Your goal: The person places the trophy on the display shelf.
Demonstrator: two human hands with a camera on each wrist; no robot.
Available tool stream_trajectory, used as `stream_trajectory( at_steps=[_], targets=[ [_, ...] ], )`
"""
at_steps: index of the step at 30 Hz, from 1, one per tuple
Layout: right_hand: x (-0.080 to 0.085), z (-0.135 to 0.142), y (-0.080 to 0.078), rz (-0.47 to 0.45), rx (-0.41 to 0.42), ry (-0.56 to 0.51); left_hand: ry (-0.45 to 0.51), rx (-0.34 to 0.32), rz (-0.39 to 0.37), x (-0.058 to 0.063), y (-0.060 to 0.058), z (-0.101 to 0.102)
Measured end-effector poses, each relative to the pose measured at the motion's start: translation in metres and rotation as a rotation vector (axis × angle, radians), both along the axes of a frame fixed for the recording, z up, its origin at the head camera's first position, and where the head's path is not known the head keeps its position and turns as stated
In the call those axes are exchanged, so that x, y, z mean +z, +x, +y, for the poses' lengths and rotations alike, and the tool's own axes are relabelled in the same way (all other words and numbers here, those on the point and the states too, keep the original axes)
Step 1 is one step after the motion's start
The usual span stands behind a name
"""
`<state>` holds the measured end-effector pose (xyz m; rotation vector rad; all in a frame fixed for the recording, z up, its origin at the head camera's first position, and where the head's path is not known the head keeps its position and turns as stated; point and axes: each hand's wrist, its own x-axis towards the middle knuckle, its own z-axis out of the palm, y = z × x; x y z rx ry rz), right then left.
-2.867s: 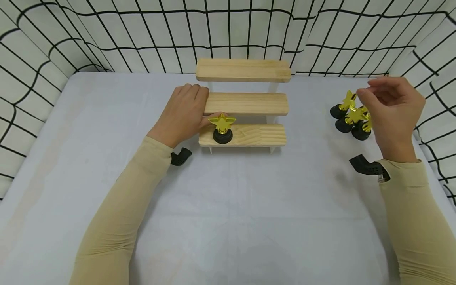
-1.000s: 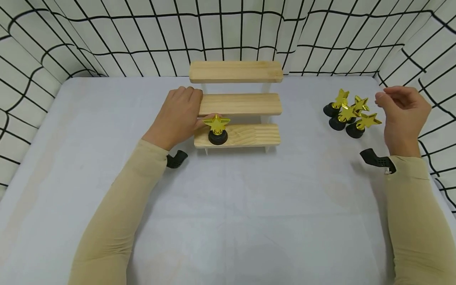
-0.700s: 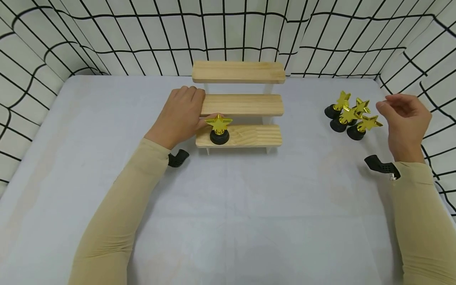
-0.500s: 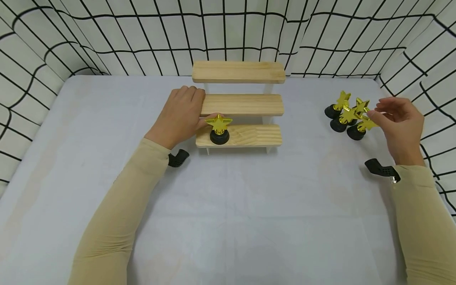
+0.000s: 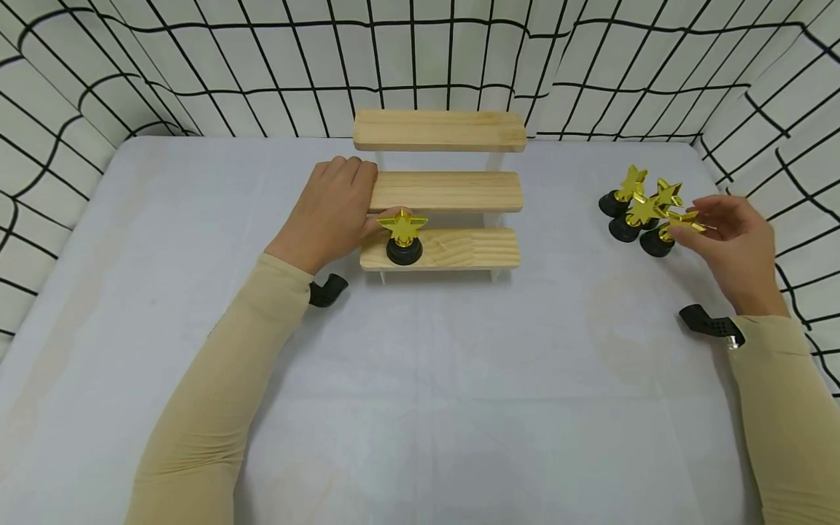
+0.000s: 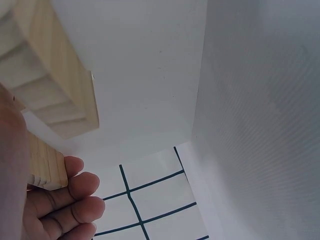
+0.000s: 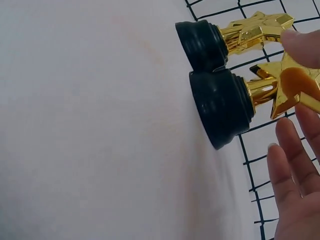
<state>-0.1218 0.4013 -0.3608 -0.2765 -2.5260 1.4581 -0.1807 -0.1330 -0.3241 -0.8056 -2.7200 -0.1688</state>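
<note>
Between the thumb and fingers of the right hand (image 5: 741,251) is the top of an upright trophy with a shiny gold star and a stepped round black base (image 5: 657,244); the thumb covers part of the star, and whether the fingers have closed on it cannot be told. The right wrist view cuts off much of this hand. Just left of its fingertips cluster three similar star trophies (image 5: 623,230), one base mostly hidden by its neighbours. Well left of them, the left hand (image 5: 328,211) grips the middle board of a three-tier pale wooden stand (image 5: 449,191), fingers curled round its left end. Just before that hand's thumb, partly hiding it, another gold star trophy (image 5: 403,251) stands on the lowest board.
</note>
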Motion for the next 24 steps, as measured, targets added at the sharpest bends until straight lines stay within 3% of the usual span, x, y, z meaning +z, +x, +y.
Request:
stream_trajectory(
  at_steps=[7, 24],
  targets=[
    [-0.009, 0.006, 0.001, -0.020, 0.075, -0.025, -0.003, 0.006, -0.011, 0.000, -0.001, 0.001],
    [-0.022, 0.010, 0.000, -0.052, 0.085, 0.017, 0.010, -0.003, 0.007, 0.000, 0.000, 0.001]
  ],
)
